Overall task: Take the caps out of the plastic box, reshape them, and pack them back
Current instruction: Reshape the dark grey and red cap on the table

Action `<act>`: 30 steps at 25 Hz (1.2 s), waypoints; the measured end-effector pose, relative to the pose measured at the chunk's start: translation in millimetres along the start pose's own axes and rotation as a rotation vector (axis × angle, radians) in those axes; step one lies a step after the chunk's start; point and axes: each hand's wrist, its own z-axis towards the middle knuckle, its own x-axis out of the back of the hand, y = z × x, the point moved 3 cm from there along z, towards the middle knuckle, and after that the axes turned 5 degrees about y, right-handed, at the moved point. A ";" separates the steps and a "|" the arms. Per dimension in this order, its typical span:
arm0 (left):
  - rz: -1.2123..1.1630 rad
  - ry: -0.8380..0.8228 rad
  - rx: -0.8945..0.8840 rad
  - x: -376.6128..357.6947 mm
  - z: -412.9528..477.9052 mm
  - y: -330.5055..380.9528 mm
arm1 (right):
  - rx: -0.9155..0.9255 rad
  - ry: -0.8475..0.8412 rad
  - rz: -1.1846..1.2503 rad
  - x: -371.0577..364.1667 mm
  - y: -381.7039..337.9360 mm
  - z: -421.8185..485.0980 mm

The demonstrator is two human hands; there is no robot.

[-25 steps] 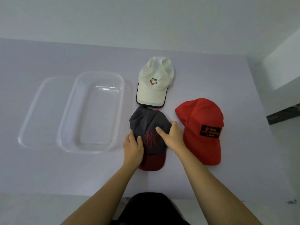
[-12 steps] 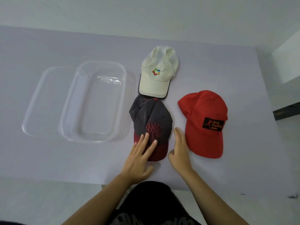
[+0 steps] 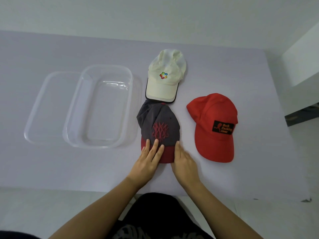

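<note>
Flattening the gray cap's brim

Both hands, left (image 3: pixel 148 163) & right (image 3: pixel 185 163), lie flat w/ fingers spread on the gray cap (image 3: pixel 159 128), next to the empty box (image 3: pixel 99 106). Press the brim evenly, don't squash the top.

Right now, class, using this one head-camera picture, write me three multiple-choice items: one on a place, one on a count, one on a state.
1. Where does the white cap lie?
A. inside the box
B. beyond the grey cap
C. right of the red cap

2. How many caps are on the table?
A. two
B. three
C. four

3. What state is the clear plastic box in?
A. empty
B. holding one cap
C. closed with a lid

Answers:
1 B, its brim meets the grey cap's far end.
2 B, white, grey and red.
3 A, only its bare bottom shows, while left hand and right hand rest at the grey cap's dark red brim.
</note>
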 end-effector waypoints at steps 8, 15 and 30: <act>0.135 0.229 -0.037 37.8 31.0 5.6 | -0.081 0.027 -0.078 38.8 -10.8 12.7; 0.134 0.407 -0.135 59.9 48.5 -1.1 | -0.004 -0.027 -0.007 55.2 -21.5 23.5; 0.069 0.457 -0.096 66.3 38.2 3.0 | -0.024 -0.131 0.172 74.8 -36.6 22.6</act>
